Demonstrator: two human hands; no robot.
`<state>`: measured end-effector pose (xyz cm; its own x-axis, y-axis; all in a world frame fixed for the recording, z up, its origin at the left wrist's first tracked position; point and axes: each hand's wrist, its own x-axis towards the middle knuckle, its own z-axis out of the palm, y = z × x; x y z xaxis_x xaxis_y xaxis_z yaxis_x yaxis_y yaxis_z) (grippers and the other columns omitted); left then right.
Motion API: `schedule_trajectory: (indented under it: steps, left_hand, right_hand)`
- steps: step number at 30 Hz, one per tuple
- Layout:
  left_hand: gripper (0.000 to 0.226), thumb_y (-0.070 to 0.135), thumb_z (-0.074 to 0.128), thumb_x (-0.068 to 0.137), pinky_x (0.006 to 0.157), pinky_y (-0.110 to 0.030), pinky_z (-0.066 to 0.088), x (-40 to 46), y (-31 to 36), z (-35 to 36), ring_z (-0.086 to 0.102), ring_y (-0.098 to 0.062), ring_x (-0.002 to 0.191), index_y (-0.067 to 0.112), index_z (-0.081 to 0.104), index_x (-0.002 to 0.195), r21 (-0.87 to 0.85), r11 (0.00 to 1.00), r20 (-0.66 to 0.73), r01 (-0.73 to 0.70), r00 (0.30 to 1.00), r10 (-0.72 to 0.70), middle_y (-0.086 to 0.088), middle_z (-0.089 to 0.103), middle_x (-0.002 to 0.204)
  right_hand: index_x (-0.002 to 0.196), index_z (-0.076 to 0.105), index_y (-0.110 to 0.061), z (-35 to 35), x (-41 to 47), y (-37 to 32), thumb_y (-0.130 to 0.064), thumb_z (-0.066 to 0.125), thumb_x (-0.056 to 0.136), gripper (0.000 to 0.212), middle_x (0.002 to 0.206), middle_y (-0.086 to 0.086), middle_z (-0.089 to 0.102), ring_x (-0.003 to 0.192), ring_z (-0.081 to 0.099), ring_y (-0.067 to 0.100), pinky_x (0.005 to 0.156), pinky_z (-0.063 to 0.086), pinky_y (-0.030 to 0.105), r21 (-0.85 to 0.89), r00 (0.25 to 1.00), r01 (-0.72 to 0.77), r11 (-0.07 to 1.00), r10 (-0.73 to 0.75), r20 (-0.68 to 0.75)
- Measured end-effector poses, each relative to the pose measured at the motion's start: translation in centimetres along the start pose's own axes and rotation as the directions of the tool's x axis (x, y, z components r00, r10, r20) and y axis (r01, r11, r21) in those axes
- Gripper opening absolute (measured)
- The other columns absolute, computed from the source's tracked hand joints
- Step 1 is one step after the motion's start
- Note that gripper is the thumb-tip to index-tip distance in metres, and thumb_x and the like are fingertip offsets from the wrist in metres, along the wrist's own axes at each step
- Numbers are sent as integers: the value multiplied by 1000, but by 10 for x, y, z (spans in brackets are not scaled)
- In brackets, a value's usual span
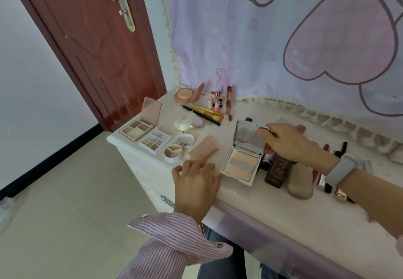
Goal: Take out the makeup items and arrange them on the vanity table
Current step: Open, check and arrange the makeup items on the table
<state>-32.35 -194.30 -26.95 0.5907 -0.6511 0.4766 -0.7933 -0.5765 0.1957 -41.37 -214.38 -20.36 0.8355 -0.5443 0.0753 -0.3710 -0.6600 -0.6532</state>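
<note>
I am working over the white vanity table [250, 200], where the makeup is fanning out in a loose row so each piece stays visible. The square white powder compact with a mirrored lid [242, 165] is sitting open near the front edge, between the peach rectangular case [201, 151] on its left and the dark brown lettered bottle [277, 170] on its right. My right hand [290, 143] is reaching in from the side, wrist bent, with thumb and forefinger pinching the lid's right edge, probably to prop it upright for display. My left hand [196, 182] is resting palm down at the front edge, its fingers loosely curled and slightly spread against the peach case, apparently steadying it, gripping nothing.
</note>
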Motion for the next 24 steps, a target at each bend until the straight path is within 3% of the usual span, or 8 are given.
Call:
schedule_trajectory:
  steps: [5,8,10,12,15,18,22,24]
  left_hand:
    - [24,25,84,60,64,-42,46,4,-8,1,63,-28,73,16,71,77,22,999,-11,32,999,-32,-2,68,77]
    - [35,30,79,66,73,-45,44,8,-15,3,60,-31,95,18,69,97,2,1000,-4,20,1000,-20,-6,66,102]
    - [37,30,63,79,85,-46,38,12,-20,2,51,-26,115,25,61,116,8,999,36,-32,999,32,-1,59,122]
    - [34,28,49,84,88,-46,35,16,-25,2,49,-20,121,25,61,116,6,997,73,-74,995,73,4,60,123]
    - [32,30,45,84,84,-45,40,15,-28,3,59,-15,112,18,68,103,7,998,79,-67,995,66,3,67,112]
    - [30,30,51,82,79,-45,43,13,-30,2,63,-17,103,15,69,100,6,999,31,-51,998,50,0,68,106]
    - [44,42,36,86,85,-47,40,11,-30,0,54,-18,118,19,64,110,-41,996,79,-76,994,79,1,63,118]
    - [44,46,38,85,87,-48,38,9,-27,0,51,-18,122,21,64,111,-78,989,85,-123,988,130,3,60,124]
  right_hand:
    - [67,52,-11,6,-2,-5,-34,43,95,38,63,5,65,66,66,23,66,52,36,-85,998,14,996,-9,60]
    - [73,56,0,12,-3,-7,-34,43,95,43,69,16,66,68,65,31,69,52,43,-103,998,33,994,-27,58]
    - [73,55,4,17,-3,-8,-31,44,95,43,73,21,66,71,64,34,72,51,47,-83,998,37,996,-33,56]
    - [74,54,7,23,-1,-9,-28,44,95,43,75,23,66,74,64,35,75,50,47,-82,998,44,996,-39,53]
    - [66,51,1,33,2,-10,-28,44,95,42,70,19,64,70,62,31,73,48,37,-121,998,64,991,-62,26]
    - [57,39,-12,41,7,-9,-28,45,95,42,60,14,54,60,51,24,58,35,29,-141,996,87,986,-89,-5]
    - [55,35,-16,51,12,-8,-29,45,94,43,50,1,43,48,39,14,55,36,16,-169,995,92,981,-98,-27]
    - [54,33,-20,55,13,-7,-30,46,93,42,48,-3,38,45,35,10,48,33,20,-180,991,111,977,-121,-47]
